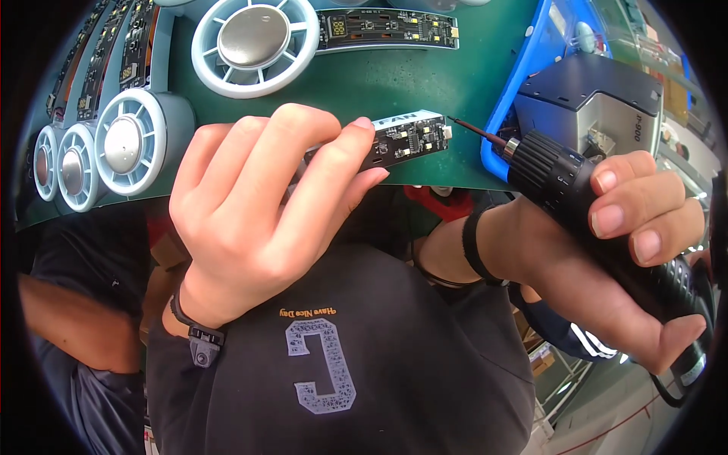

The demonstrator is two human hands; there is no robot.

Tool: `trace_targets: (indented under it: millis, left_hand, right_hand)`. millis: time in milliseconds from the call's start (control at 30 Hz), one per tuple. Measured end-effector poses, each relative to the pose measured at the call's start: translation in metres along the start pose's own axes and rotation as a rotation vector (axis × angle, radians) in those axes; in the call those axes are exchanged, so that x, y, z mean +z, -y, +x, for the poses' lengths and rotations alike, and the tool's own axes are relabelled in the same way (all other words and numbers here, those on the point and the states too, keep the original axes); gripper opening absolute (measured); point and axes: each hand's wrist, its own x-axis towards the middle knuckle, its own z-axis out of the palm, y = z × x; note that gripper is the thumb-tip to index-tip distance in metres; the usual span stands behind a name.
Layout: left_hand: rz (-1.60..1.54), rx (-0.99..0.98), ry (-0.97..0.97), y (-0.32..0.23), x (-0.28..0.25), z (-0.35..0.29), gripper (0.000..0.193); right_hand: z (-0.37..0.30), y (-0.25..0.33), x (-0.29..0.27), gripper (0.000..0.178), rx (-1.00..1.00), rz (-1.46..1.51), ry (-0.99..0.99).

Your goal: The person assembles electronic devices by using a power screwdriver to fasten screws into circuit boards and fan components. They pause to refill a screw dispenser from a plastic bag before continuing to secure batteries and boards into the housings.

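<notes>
My left hand (254,193) is closed round a light-blue fan handle with a black circuit board (409,144) showing along its side. The fan's other end is hidden behind my fingers. A pale connector sits at the handle's tip. In my right hand (641,201) is a black electric screwdriver (550,171), its thin bit pointing left. The bit's tip is close to the connector end, apart from it as far as I can see. Beyond my left hand lies another fan (254,34), its round grille and silver hub facing up and its circuit board exposed.
Several more light-blue fans (129,140) stand in a row at the left on the green table (379,80). At the right are a blue tray (504,114) and a grey-and-black box-shaped device (588,98). Another person's arm (76,322) shows at the lower left.
</notes>
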Motion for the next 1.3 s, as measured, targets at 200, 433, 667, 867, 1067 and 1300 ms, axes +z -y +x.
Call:
trace_targets:
  millis: [200,433,667,867,1067,1300]
  left_hand:
    - [-0.030,0.034,-0.012,0.002,0.002,0.004,0.036]
    - [-0.034,0.010,0.002,-0.001,0.000,0.005,0.042]
    - [-0.024,-0.017,-0.022,-0.003,0.002,0.003,0.046]
    - [-0.013,-0.032,-0.040,-0.005,0.005,-0.001,0.046]
    - [-0.006,-0.050,-0.021,-0.003,0.004,0.000,0.046]
    - [-0.006,-0.032,-0.021,-0.006,0.005,0.006,0.044]
  right_hand:
    - [-0.002,0.000,0.000,0.049,-0.003,-0.003,0.000]
    - [-0.003,-0.005,0.000,0.050,0.009,-0.003,-0.002]
    - [-0.005,-0.012,0.005,0.051,0.035,0.009,0.007]
    - [-0.006,-0.018,0.010,0.052,0.049,0.001,0.007]
    - [-0.006,-0.024,0.016,0.053,0.056,0.001,0.006]
    - [-0.008,-0.024,0.015,0.055,0.067,-0.023,-0.028]
